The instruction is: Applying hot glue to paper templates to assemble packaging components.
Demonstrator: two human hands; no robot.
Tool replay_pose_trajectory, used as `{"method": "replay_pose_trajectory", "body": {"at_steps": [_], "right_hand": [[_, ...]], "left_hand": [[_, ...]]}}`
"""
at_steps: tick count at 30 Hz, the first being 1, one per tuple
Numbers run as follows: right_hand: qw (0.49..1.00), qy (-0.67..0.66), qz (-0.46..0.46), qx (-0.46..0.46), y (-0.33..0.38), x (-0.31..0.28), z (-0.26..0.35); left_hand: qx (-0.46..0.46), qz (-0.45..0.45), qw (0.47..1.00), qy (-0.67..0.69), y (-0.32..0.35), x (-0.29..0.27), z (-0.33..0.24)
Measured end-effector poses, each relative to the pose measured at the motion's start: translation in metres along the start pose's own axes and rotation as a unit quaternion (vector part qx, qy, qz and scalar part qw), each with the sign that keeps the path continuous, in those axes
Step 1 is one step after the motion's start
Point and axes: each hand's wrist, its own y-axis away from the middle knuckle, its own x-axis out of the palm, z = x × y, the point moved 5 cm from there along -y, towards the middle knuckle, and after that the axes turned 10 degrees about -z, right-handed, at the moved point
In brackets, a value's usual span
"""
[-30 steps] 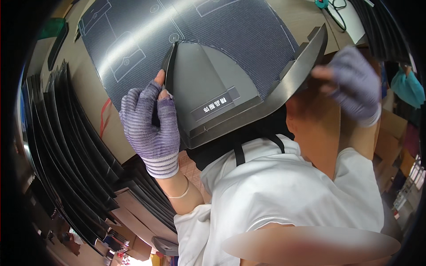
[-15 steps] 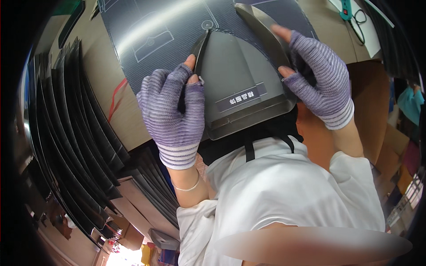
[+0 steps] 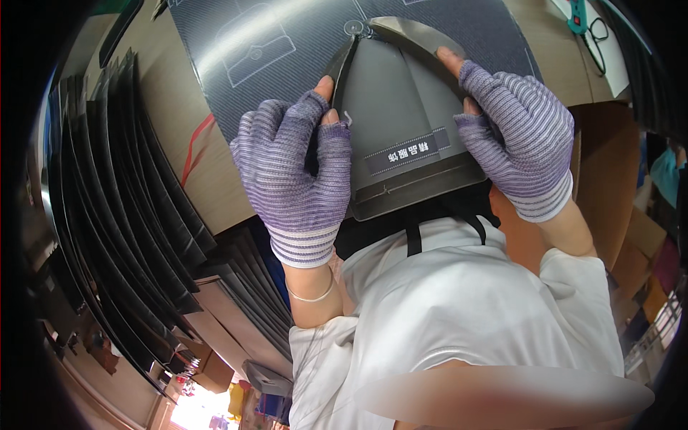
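A grey folding plastic box [image 3: 390,100] with a pointed far end lies in front of me. Across its near part runs a dark printed label [image 3: 406,152], and a low fold [image 3: 419,190] stands along its near edge. My left hand [image 3: 290,158], in a purple striped fingerless glove, pinches the curved left side flap between thumb and forefinger. In a matching glove, my right hand [image 3: 527,129] grips the curved right side flap [image 3: 416,36], thumb inside and fingers outside. That flap's tip reaches the box's far point.
Beneath the box is a dark patterned sheet [image 3: 215,50] on a beige table [image 3: 168,129]. Curved black sheets [image 3: 122,201] stand in a row at left. A red ribbon [image 3: 192,154] lies nearby. A teal-handled tool with a cord [image 3: 577,21] lies far right.
My right hand has swung the right flap inward, so its tip now meets the far point of the box. The left hand keeps its pinch. The view has shifted slightly.
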Motion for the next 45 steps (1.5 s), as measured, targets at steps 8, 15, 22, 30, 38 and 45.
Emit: {"method": "replay_pose_trajectory", "body": {"at_steps": [8, 15, 22, 30, 38, 45], "right_hand": [[0.997, 0.06, 0.048, -0.012, -0.009, 0.003, 0.009], [1.0, -0.013, -0.017, 0.017, -0.05, 0.019, 0.002], [0.999, -0.022, -0.013, 0.035, -0.052, 0.033, 0.005], [0.998, -0.019, -0.008, 0.052, -0.059, 0.04, 0.006], [0.996, -0.069, 0.013, 0.063, -0.061, 0.037, 0.007], [0.995, -0.078, -0.018, 0.053, -0.06, 0.033, 0.007]], "left_hand": [[-0.019, -0.003, 1.0, 0.003, 0.0, 0.001, 0.001], [0.004, 0.0, 1.0, 0.002, 0.0, 0.007, -0.003], [0.002, 0.009, 1.0, -0.002, 0.0, 0.008, -0.004], [0.001, 0.037, 0.999, -0.021, -0.005, 0.005, -0.009], [-0.005, 0.047, 0.998, -0.033, -0.004, 0.004, -0.007], [-0.017, 0.059, 0.998, -0.03, -0.003, 0.004, -0.007]]}}
